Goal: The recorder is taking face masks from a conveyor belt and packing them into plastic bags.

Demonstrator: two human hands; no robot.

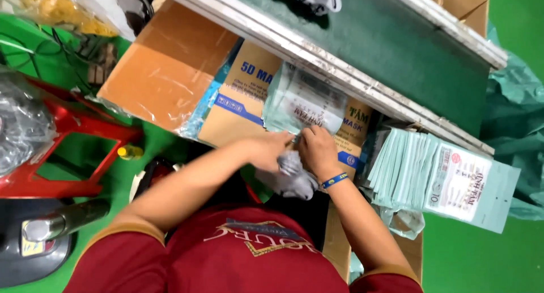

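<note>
A: Your left hand and right hand meet at the mouth of the pale green, flat plastic pouch; each pinches an edge, apparently to hold it open.

B: And the soft grey fabric masks?

A: Bunched just under your hands, touching them; the pouch stands tilted against the tan cardboard box; filled pale green packets lie stacked at your right, near the grey-edged green conveyor.
</note>
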